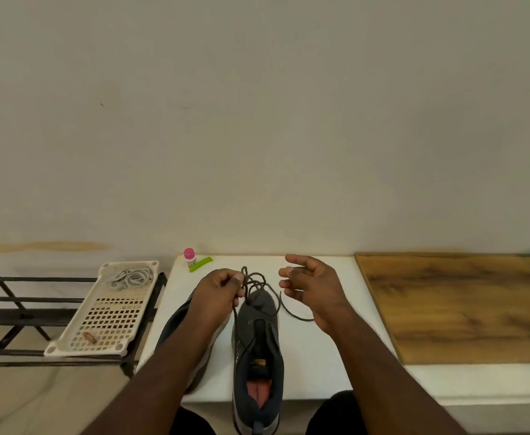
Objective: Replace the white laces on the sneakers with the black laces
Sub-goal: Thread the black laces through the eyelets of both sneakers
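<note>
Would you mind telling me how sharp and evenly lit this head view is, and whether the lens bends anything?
Head view: light is soft and dim, without glare; the hands cast only faint shadows on the white table. The black lace and left hand look slightly soft. Wide-angle distortion splays the rack and wooden board outward toward the edges.
</note>
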